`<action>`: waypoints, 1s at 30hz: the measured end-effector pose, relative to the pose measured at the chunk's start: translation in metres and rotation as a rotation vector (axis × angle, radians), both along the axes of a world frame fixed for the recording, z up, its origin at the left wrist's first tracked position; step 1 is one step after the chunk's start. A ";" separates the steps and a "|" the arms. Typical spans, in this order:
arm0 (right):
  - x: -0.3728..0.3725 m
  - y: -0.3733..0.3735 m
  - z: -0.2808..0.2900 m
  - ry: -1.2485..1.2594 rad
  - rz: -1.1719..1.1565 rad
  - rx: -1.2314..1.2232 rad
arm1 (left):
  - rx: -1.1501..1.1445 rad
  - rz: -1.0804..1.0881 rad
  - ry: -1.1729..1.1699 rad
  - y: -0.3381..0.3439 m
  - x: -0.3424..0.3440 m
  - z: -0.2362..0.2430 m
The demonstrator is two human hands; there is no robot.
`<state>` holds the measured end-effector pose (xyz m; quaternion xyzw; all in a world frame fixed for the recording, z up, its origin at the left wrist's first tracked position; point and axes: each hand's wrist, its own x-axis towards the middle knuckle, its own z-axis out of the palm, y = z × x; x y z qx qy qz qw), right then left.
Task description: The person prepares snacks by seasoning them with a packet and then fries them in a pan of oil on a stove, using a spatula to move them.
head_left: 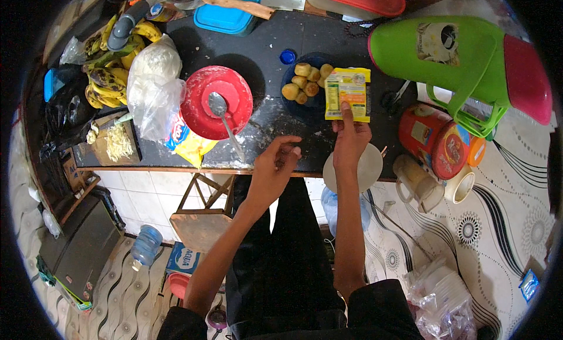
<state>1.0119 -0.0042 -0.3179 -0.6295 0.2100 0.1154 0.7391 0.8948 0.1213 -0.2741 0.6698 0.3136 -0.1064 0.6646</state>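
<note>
My right hand point(350, 138) grips a yellow printed sachet point(355, 82), its thumb flat on the front and the other fingers behind. The sachet hangs over the right side of a dark blue plate point(311, 110) that bears several small golden-brown balls point(300, 82). My left hand point(274, 167) is at the counter's front edge, fingers loosely curled with a gap at the thumb, and nothing shows in it. Left of it is a red bowl point(193, 99) dusted with white, with a metal spoon point(218, 105) leaning over its rim. A pale round disc point(331, 170) lies beneath my right wrist.
Bananas point(108, 85), a bag of white powder point(153, 76) and a board with shredded pale food point(119, 143) crowd the left. At right are a green-pink thermos point(463, 53), a red canister point(431, 138) and a clear mug point(421, 182). A wooden stool point(202, 228) stands below.
</note>
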 end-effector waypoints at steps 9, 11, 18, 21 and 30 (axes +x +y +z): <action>0.001 -0.001 0.006 0.030 0.165 -0.180 | -0.035 0.008 -0.019 0.009 -0.006 0.002; 0.005 -0.001 0.007 -0.006 0.116 -0.147 | -0.048 0.024 -0.070 0.007 -0.007 -0.001; 0.005 -0.004 0.006 -0.005 0.091 -0.139 | -0.071 -0.019 -0.037 0.009 -0.002 0.007; -0.003 -0.003 0.004 0.061 0.225 -0.212 | -0.066 -0.032 -0.058 0.010 -0.006 0.001; -0.001 -0.007 0.003 0.002 0.163 -0.154 | -0.083 -0.005 -0.082 0.009 -0.008 0.001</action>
